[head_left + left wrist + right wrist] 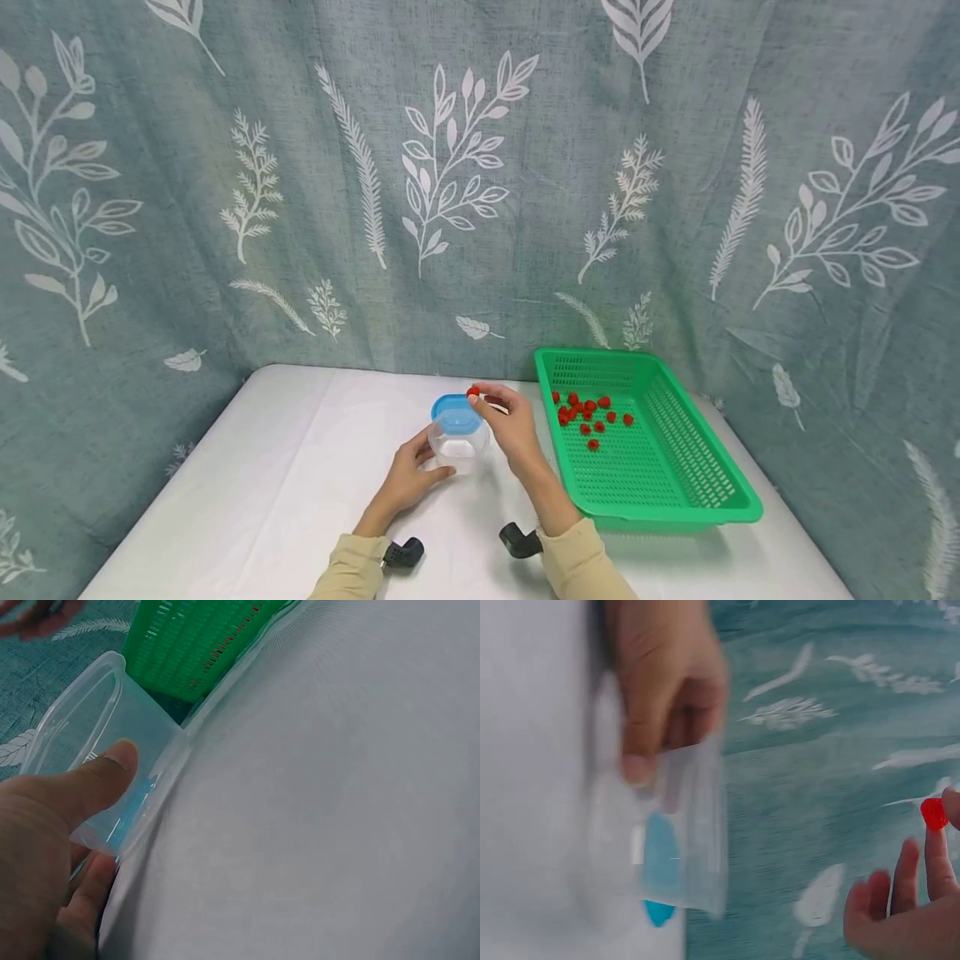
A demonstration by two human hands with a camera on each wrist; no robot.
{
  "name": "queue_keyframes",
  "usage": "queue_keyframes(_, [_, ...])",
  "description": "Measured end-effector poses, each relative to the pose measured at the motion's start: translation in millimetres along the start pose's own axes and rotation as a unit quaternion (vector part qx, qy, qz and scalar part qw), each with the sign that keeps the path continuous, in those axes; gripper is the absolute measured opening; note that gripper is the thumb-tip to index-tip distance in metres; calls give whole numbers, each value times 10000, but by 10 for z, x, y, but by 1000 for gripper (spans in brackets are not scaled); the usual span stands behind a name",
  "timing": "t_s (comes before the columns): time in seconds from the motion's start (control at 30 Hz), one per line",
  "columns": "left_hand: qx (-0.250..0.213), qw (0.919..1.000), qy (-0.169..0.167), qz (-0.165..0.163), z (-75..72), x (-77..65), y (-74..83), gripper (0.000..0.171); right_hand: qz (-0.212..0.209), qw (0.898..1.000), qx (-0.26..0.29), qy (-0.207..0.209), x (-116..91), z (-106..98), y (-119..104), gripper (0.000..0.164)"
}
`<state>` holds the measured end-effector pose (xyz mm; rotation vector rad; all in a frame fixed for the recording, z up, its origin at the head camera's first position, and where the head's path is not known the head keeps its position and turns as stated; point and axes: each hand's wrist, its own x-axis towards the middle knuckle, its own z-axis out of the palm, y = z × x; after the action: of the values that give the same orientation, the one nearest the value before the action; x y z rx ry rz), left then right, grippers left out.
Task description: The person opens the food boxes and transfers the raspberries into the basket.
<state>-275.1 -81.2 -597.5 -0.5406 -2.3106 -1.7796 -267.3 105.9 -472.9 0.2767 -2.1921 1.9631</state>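
My left hand [408, 477] grips a clear plastic container [459, 448] from its left side, thumb along the near wall. In the left wrist view the thumb presses on the see-through wall of the container [154, 724], while the fingers lie partly hidden behind it. Above the container's right rim, my right hand [517, 429] pinches a red raspberry [472, 391] between thumb and index finger. The right wrist view shows this raspberry [934, 814] at the fingertips, the other fingers spread apart. Just behind the container lies a blue lid [447, 404], partly seen through the clear plastic.
To the right stands a green perforated basket [652, 512] with several raspberries [587, 408] toward its back left. A white cloth covers the table [300, 467]. A patterned teal curtain [337, 208] hangs behind and along both sides.
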Motion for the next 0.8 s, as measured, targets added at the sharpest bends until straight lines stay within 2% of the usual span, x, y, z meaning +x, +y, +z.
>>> queue_keyframes(0.17, [69, 9999, 31, -131, 1, -3, 5, 85, -226, 9982, 426, -362, -94, -138, -297, 29])
queue_keyframes(0.33, [76, 9999, 28, -144, 21, -17, 0, 86, -687, 9937, 863, -204, -119, -377, -566, 31])
queue_keyframes(0.4, [46, 9999, 48, -87, 24, -26, 0, 85, -747, 9931, 895, -121, -91, -512, -660, 34])
queue_keyframes(0.6, [45, 9997, 49, -243, 42, -34, 11, 86, -628, 9969, 451, 114, 172, -1051, -747, 36])
queue_keyframes(0.8, [164, 9996, 116, -188, 42, -22, 4, 87, -238, 9979, -550, 229, 563, -1587, -523, 42])
